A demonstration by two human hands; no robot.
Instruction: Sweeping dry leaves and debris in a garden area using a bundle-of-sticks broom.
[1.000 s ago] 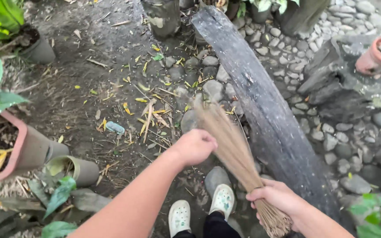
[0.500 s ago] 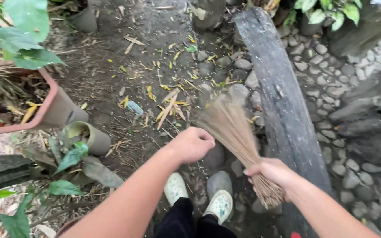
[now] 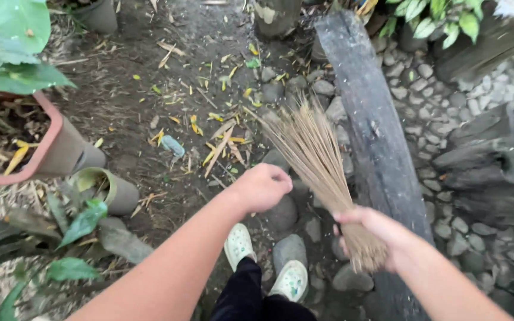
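Right hand [image 3: 371, 230] is gripping the stick broom [image 3: 316, 160] low, bristles fanning over the stones [image 3: 281, 92]; left hand [image 3: 261, 187] is hanging fisted, empty. Risk: bristles snagging between stones and snapping.

The stick broom [image 3: 313, 160] is dry, stiff, matt straw; the plank [image 3: 376, 131] beside it is dark, rough, weathered wood; far-left ground [image 3: 126, 101] is bare matt soil.

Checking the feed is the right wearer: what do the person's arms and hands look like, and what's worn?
Both forearms are bare to the frame edge, no sleeves in view. The left hand and right hand wear no gloves; no rings, watch or bands are visible. Lower down, dark trousers and pale perforated clogs with small spots show.
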